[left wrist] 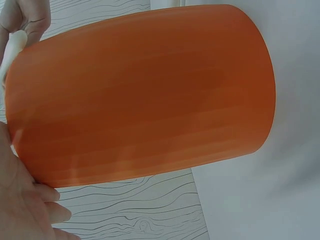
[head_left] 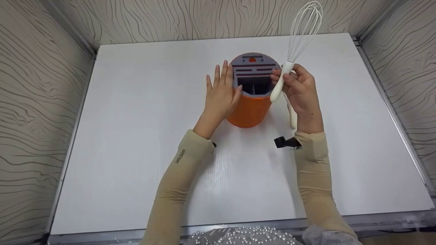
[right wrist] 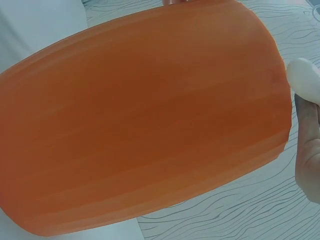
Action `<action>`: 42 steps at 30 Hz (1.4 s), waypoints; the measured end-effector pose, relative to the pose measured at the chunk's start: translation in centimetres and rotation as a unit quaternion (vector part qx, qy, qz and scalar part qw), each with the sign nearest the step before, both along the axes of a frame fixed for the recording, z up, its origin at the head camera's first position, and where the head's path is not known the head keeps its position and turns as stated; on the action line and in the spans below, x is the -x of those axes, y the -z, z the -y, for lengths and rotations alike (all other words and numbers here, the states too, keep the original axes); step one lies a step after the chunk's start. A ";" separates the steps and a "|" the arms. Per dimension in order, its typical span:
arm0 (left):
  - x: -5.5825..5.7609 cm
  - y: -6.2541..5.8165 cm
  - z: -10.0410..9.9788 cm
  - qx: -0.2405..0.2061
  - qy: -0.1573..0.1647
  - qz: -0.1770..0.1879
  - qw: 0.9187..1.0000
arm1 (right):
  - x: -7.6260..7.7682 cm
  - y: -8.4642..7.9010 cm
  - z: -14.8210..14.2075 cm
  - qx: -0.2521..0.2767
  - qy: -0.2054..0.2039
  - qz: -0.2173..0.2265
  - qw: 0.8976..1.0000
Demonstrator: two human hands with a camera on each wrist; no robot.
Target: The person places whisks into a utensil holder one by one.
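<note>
In the air just right of the orange holder (head_left: 250, 111), a white whisk (head_left: 287, 66), tilted, wires up and handle end down beside the rim. Pinched by its handle between thumb and fingers of the right grip (head_left: 303, 90). In the right wrist view, rounded handle end close to the orange edge. Upright on the white counter (head_left: 136, 136), toward the far side, the holder, with a grey top (head_left: 254, 70), narrowly slotted at the back, divided by a thin wall in the larger near opening. Against its left side, near the top, the left grip (head_left: 221, 93), uncurled, fingers straight, thumb at the rim. Below the right grip, a pale curved strip (head_left: 290, 114), too covered to identify. On both forearms, beige sleeves (head_left: 170, 180); at the right cuff, a black fitting (head_left: 287, 142). Around the counter, wood-patterned panels (head_left: 27, 102).
</note>
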State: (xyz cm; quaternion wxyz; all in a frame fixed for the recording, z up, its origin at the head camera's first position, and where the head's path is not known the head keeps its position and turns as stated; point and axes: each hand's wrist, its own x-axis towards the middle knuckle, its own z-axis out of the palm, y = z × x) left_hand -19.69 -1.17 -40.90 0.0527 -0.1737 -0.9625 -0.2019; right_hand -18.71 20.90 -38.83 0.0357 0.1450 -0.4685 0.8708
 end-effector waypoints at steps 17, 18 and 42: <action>-0.1 -0.1 0.0 0.004 -0.007 -0.005 1.000 | 0.2 -1.3 2.4 -0.060 0.051 -0.029 0.996; -0.1 -0.1 0.1 0.003 -0.007 -0.004 1.000 | 0.2 -1.3 2.6 -0.068 0.056 -0.032 0.996; -0.1 -0.3 -0.1 0.009 -0.003 0.009 1.000 | 0.2 -1.1 5.6 -0.186 0.114 -0.085 0.972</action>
